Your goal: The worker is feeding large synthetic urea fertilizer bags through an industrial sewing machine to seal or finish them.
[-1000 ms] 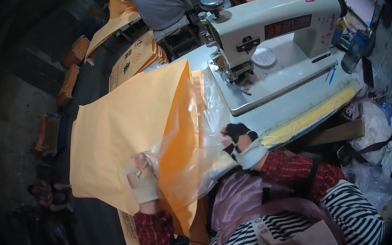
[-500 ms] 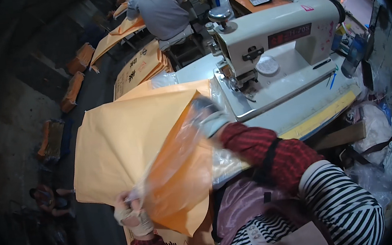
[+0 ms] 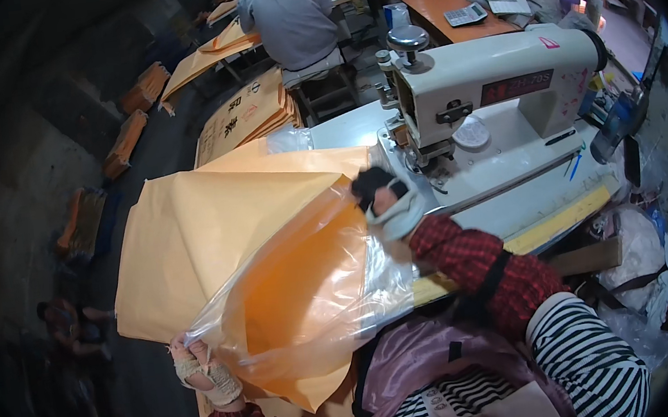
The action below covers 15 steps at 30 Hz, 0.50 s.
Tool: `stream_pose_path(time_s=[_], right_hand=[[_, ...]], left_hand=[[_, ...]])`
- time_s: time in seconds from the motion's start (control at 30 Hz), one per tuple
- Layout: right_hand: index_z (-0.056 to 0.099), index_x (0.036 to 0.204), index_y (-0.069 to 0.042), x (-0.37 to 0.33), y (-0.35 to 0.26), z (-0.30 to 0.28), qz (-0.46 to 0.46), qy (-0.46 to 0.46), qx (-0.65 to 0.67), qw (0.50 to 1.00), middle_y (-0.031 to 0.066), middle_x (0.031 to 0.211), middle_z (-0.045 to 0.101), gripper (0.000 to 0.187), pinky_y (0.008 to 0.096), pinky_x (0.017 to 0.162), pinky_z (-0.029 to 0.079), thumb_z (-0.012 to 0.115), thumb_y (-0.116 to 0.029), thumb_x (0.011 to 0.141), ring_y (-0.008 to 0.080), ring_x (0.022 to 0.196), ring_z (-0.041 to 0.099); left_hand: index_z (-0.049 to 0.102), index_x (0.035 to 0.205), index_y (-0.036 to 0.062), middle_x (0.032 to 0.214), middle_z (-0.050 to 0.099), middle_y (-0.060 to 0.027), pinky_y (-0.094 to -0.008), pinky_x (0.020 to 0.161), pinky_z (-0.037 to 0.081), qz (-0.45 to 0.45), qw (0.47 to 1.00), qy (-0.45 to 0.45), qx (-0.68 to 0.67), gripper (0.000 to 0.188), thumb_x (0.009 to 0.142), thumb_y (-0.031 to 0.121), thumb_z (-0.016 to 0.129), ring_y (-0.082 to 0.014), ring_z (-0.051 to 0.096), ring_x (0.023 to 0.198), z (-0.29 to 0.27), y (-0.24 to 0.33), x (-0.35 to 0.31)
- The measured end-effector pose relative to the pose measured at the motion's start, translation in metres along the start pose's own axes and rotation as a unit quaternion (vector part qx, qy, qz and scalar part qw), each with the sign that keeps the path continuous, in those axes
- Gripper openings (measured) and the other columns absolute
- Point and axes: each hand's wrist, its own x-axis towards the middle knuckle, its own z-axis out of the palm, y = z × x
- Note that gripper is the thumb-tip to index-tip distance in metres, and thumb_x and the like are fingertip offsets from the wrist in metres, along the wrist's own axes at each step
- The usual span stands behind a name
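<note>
A large orange-tan paper bag [image 3: 182, 250] lies over the front left of the machine table, its mouth gaping toward me. A clear plastic liner [image 3: 387, 272] shows inside and along the mouth's rim. My left hand [image 3: 204, 373], in a pale worn half-glove, is closed on the liner's edge at the mouth's lower left corner. At the upper right corner, my right hand [image 3: 389, 204], in a dark glove with a pale wrap, is closed on the rim, though its fingertips are partly hidden. The white sewing machine [image 3: 492, 79] stands just beyond the right hand.
A stack of printed paper bags [image 3: 245, 116] lies behind the held bag. Farther back a person in grey [image 3: 292, 20] sits on a stool. Pens and a blue bottle [image 3: 613, 127] sit to the machine's right. Tied bag bundles [image 3: 84, 224] stand on the floor at left.
The bag's mouth has spread wider, and more of the clear liner shows. My right hand has moved right and a little down; my left hand has shifted slightly left. The view has shifted somewhat.
</note>
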Motion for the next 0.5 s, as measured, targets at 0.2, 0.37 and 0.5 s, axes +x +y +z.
stream_pose_path(time_s=[0.2, 0.37, 0.5], right_hand=[[0.057, 0.105, -0.010, -0.042, -0.016, 0.046, 0.165, -0.315, 0.115, 0.928, 0.0138, 0.097, 0.061, 0.025, 0.0366, 0.080, 0.046, 0.043, -0.022, 0.088, 0.0303, 0.093, 0.059], [0.053, 0.084, -0.005, 0.056, 0.011, 0.020, 0.113, 0.026, 0.068, 0.991, 0.0108, 0.075, 0.055, 0.015, 0.0340, 0.063, 0.046, 0.058, -0.016, 0.077, 0.0266, 0.071, 0.056], [0.057, 0.096, -0.006, 0.108, -0.018, -0.001, -0.162, 0.120, -0.062, 0.978, 0.0122, 0.089, 0.056, 0.026, 0.0353, 0.073, 0.046, 0.060, -0.007, 0.070, 0.0284, 0.086, 0.056]], left_hand=[[0.053, 0.086, -0.0011, 0.075, 0.048, -0.0016, -0.0244, 0.059, 0.038, -0.051, 0.999, 0.016, 0.008, 0.022, 0.094, 0.016, 0.043, -0.0112, 0.045, 0.065, -0.020, 0.008, -0.009], [0.056, 0.091, 0.0015, 0.076, 0.055, -0.0061, -0.0284, 0.059, 0.043, 0.042, 0.991, -0.094, 0.089, 0.015, 0.084, 0.014, 0.051, -0.0161, 0.054, 0.067, -0.057, -0.002, -0.042], [0.058, 0.091, 0.0036, 0.067, 0.054, -0.0073, -0.0337, 0.055, 0.044, -0.038, 0.978, -0.137, 0.156, 0.016, 0.082, 0.016, 0.052, -0.0217, 0.054, 0.057, -0.074, -0.026, -0.082]])
